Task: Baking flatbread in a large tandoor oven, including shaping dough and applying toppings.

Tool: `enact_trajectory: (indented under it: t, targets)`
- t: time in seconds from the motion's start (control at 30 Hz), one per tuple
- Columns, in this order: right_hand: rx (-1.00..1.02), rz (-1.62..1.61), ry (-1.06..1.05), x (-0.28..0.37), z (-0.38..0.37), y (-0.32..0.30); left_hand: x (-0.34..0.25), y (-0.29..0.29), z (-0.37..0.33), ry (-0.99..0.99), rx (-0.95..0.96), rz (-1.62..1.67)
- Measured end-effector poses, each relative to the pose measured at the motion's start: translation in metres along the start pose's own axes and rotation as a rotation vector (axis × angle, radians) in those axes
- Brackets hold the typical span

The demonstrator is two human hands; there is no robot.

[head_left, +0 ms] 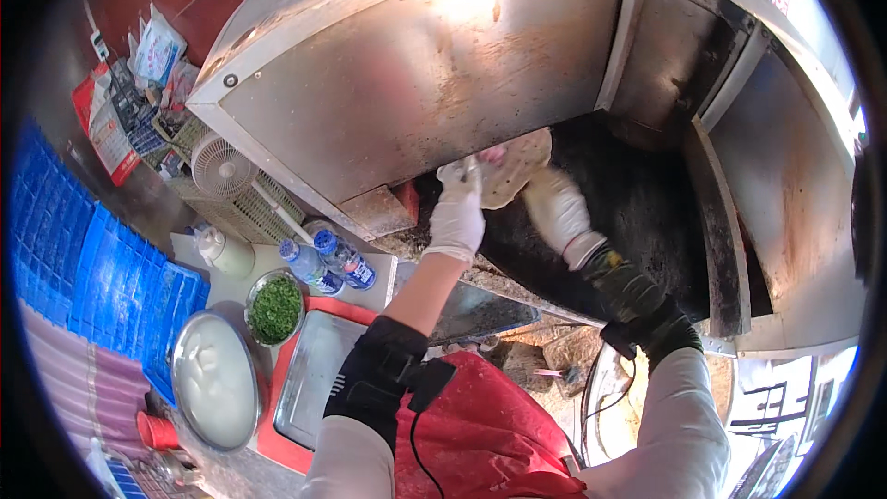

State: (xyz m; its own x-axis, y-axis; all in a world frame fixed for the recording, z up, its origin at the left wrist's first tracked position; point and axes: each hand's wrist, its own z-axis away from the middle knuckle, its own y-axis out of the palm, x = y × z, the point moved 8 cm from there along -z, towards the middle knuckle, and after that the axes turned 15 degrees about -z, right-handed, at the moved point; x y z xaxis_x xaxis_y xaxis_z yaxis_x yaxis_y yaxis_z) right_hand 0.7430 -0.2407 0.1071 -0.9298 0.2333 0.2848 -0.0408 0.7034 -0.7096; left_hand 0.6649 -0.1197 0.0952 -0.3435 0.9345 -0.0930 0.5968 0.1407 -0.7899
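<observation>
A thin, pale round flatbread (515, 176) with small brown specks is held up over a black, curved cooking surface (637, 203) inside a metal-walled oven. My left hand (457, 214), in a thin white glove, pinches its left edge. From the lower right my right hand (557, 208), in a white glove with a dark patterned sleeve at the wrist, holds the bread's near right side; its fingertips are hidden behind the bread. A small pink patch shows near the bread's upper edge, and I cannot tell what it is.
The metal hood (443, 65) stands close above my hands. To the left are two water bottles (344, 261), a bowl of chopped greens (275, 310), a metal tray (317, 374), a large bowl of white dough (215, 383), a fan (222, 164) and blue crates (111, 268).
</observation>
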Motion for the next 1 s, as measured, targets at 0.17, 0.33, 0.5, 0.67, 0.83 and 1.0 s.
enact_trajectory:
  t: [0.17, 0.33, 0.5, 0.67, 0.83, 1.0]
  targets:
    - [-0.104, 0.073, 0.075, -0.099, -0.025, 0.003, -0.005, 0.01, 0.058, -0.059, 0.414, 0.201]
    - [0.196, 0.223, 0.097, -0.118, -0.054, 0.091, 0.071, -0.07, 0.205, -0.108, 0.351, 0.018]
    - [0.494, 0.297, 0.365, -0.054, -0.045, 0.082, 0.155, -0.165, 0.386, -0.592, 0.63, -0.233]
    - [0.273, 0.557, 0.179, -0.047, -0.022, 0.08, 0.209, -0.215, 0.505, -0.778, 0.757, -0.334]
    - [0.215, 0.396, 0.06, 0.048, 0.015, 0.06, 0.26, -0.272, 0.467, -0.672, 0.397, -0.576]
    - [0.241, 0.315, -0.09, 0.15, 0.043, 0.041, 0.394, -0.257, 0.415, -0.704, 0.309, -0.525]
